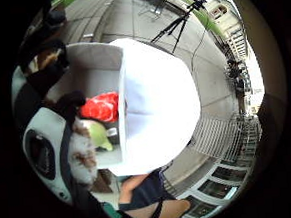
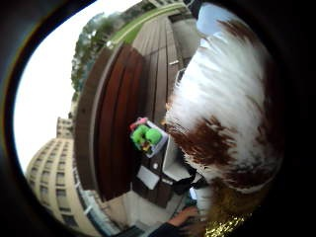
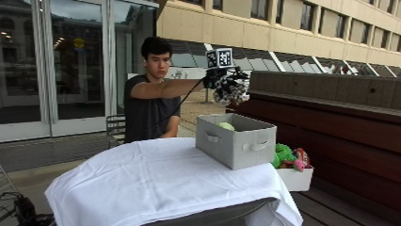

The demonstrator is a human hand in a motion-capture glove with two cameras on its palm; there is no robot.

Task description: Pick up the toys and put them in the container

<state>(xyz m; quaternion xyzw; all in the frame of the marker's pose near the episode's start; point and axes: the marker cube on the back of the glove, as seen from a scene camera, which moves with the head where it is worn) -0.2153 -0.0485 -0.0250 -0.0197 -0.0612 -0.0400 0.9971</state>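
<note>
The white-and-brown furry plush toy (image 3: 230, 90) is up in the air in my gloved right hand (image 3: 216, 77), my fingers curled round its top so that its shaggy body hangs down below my grip. From my thumb-side palm view its fur fills most of what I see, so it sits right against my palm. The relation that matters now is plain: the toy hangs above the grey fabric container (image 3: 236, 140), well clear of its rim, and the open mouth lies almost straight down from it, perhaps slightly toward the near side of the table. My arm is stretched out level from the shoulder, so I judge the coming move to be mostly a drop in height, not a reach sideways. The little-finger-side palm view looks down into the bin and shows a red toy (image 1: 101, 106) and a pale green toy (image 1: 98, 133) already lying on its floor, with bare floor beside them, so there seems room for this one. The container stands on the white tablecloth (image 3: 144, 179), toward the table's far corner. Beyond that corner, a small white box (image 3: 296, 178) holds bright green and pink toys (image 3: 287, 157), farther from my hand than the bin; I cannot tell whether those count as ones to collect.
</note>
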